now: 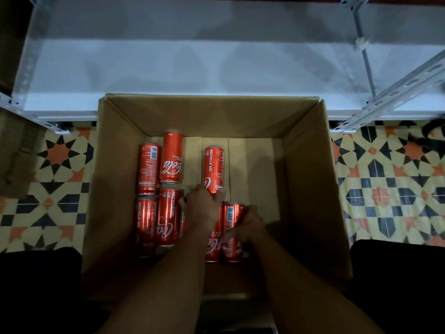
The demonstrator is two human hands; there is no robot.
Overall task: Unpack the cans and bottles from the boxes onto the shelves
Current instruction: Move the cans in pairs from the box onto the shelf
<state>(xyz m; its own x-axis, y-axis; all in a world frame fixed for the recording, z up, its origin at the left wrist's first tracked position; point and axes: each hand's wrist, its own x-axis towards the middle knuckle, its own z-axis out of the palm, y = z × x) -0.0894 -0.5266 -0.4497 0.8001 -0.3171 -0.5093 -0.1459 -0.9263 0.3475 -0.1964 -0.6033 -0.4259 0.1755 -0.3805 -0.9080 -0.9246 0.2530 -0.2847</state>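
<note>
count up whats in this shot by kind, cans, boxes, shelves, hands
red cans: 7 plainly seen in the box, e.g. one; a sliver beside the left hand may be another, cannot tell
cardboard box: 1 open box
white shelf unit: 1
hands: 2, left hand and right hand, both reaching among the cans
total: 11

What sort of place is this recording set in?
Probably a home or small shop storeroom: a white metal shelving unit with slotted uprights, patterned floor tiles, and a cardboard box of red cola cans on the floor.
</note>
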